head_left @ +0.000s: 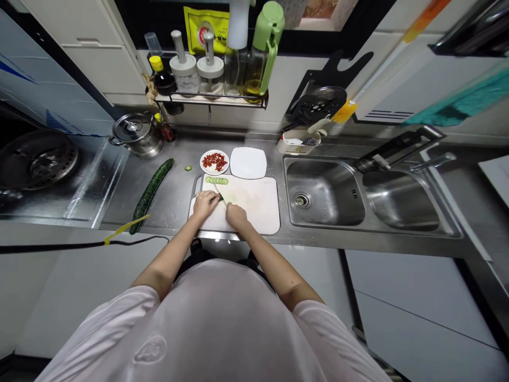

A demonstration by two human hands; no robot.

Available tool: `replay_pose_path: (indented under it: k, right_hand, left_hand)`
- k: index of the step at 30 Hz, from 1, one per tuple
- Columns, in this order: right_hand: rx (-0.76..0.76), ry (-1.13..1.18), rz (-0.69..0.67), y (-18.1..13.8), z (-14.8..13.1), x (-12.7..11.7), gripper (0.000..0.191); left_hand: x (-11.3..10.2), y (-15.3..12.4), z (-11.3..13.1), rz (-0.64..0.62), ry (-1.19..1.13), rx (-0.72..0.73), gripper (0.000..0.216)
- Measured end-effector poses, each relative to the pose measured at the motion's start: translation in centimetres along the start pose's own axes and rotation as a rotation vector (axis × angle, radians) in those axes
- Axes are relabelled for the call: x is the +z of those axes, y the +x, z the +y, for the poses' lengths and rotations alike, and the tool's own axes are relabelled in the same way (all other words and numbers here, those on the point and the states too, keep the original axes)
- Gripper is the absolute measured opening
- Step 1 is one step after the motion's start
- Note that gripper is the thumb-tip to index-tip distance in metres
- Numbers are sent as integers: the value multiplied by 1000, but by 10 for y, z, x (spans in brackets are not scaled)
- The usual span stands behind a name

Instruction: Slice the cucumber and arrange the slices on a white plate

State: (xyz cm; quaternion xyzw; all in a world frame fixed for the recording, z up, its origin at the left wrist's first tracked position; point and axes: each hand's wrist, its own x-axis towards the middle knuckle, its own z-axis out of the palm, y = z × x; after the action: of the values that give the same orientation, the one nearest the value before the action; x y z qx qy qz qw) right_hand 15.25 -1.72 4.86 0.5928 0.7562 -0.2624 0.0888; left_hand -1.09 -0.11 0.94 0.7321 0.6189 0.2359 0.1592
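Note:
A white cutting board (258, 204) lies on the steel counter in front of me. My left hand (205, 204) is curled over a short piece of cucumber (217, 198) on the board. My right hand (236, 216) grips a knife (221, 194) whose blade stands against that piece. A row of several cucumber slices (217, 181) lies along the board's far edge. One loose slice (188, 168) sits on the counter behind the board.
A whole cucumber (151, 192) lies left of the board. Behind it stand a small dish of red pieces (214, 162) and a white square plate (248, 162). A double sink (326, 193) is to the right, a lidded pot (136, 133) and stove at left.

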Motion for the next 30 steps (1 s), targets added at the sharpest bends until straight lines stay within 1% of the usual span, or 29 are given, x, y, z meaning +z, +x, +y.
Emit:
replay_pose_path:
  k: [5,11,16,20,23,25,28,30]
  right_hand:
    - [-1,-6,1,-6,2,0,26]
    - [29,-18,-20,-24,8,6,25]
    - [46,-13,-48,-37,19,9,24]
    - [38,-6,-66,-46,30,6,26]
    - [59,-31,-18,-52,37,3,28]
    - [102,-58,28,-57,42,2,30]
    - [160,-99,129,-64,47,-1,32]
    - [183,-120,195,-67,50,-3,31]
  left_hand:
    - [-1,0,0,1,3,1,22]
    - [-3,0,1,3,-6,21,21]
    - [-6,1,4,1,-3,21,21]
    - [-8,1,8,-4,21,-5,22]
    - [-8,0,8,1,14,-21,23]
    - [-9,-1,8,4,-4,-15,24]
    - [-10,-2,9,18,-20,-17,26]
    - [-11,-3,11,51,-26,-42,28]
